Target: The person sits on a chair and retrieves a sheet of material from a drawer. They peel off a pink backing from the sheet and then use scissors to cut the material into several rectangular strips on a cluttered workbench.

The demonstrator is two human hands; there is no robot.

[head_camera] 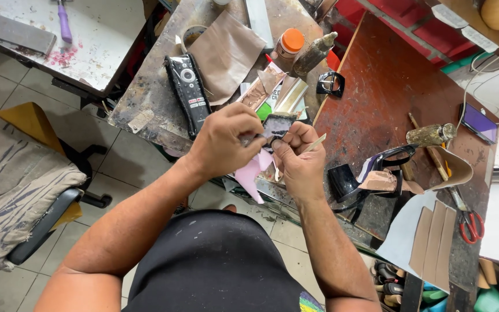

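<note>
Small dark shiny leather piece (277, 124) with a pink paper backing gets pinched between left hand (226, 141) and right hand (298, 162), which also grips a thin pale stick (313, 144) pointing to 2 o'clock, probably held close for control.

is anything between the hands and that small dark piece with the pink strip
Nothing visible. The left hand and right hand both already pinch the small dark glossy piece, with the pink strip hanging below it.

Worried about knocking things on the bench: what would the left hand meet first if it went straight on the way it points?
Probably the small dark piece that the left hand already pinches; depth unclear.
</note>
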